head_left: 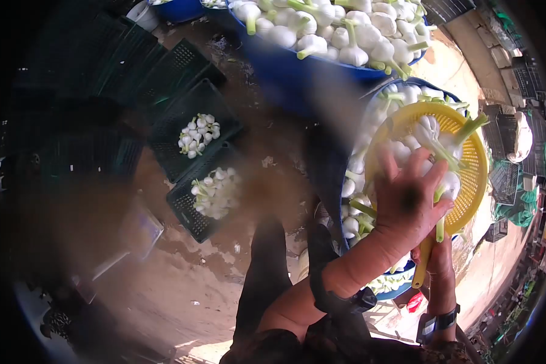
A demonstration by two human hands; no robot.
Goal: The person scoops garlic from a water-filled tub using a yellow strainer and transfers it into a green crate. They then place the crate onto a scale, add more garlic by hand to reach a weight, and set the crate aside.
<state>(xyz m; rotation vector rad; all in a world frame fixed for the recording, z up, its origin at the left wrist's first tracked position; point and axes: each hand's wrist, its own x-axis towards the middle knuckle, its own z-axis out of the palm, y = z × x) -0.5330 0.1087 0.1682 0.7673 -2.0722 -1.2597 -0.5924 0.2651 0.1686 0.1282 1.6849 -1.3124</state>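
A yellow plastic strainer basket (474, 203) with a long handle is tilted over a blue tub of garlic. My right hand (440, 259) is closed round its handle, below the bowl. Several white garlic bulbs (428, 128) with green stems lie in the strainer. Over them reaches my left hand (409, 197), palm down, its fingers curled among the bulbs. Between its thumb and fingers sits a garlic bulb (450, 184) with a cut stem; the palm side is hidden. Under the strainer, more garlic bulbs (350, 227) fill the blue tub (344, 182).
Beyond stands another blue tub (370, 74), heaped with garlic. To the left, dark green crates (209, 100) on the floor hold small heaps of garlic (199, 134). Stacked dark crates (97, 145) stand further left. Blurred smudges cover parts of the view.
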